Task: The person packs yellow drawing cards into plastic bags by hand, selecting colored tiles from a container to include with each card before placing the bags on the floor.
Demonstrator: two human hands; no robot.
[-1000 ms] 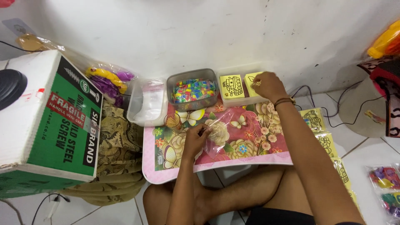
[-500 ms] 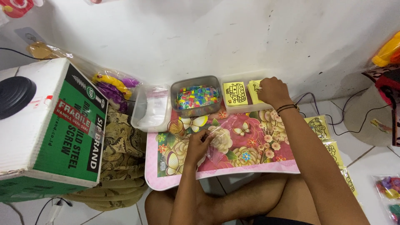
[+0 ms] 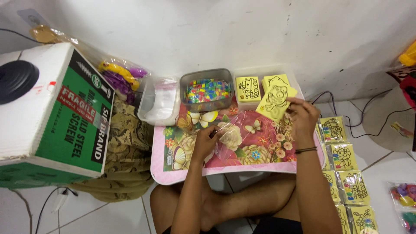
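My right hand [image 3: 302, 117] holds a yellow card with a black line drawing [image 3: 275, 102], lifted just above the pink flowered tray table [image 3: 242, 167]. On the table my left hand [image 3: 205, 141] pinches a clear plastic sleeve [image 3: 232, 138]. Behind the table stands a clear box with more yellow drawing cards [image 3: 249, 89]. Beside that box is a grey tub of small colourful pieces [image 3: 207, 91].
A clear tub with plastic bags [image 3: 160, 102] stands left of the grey tub. At the left is a large green and white carton [image 3: 54, 115] over patterned cloth [image 3: 125, 147]. Bagged yellow cards [image 3: 342, 158] lie in a row on the floor at the right. Cables [image 3: 368, 125] run along the wall.
My right hand has lifted one yellow card out of the box and drawn it toward me. My left hand has taken hold of the clear sleeve on the table.
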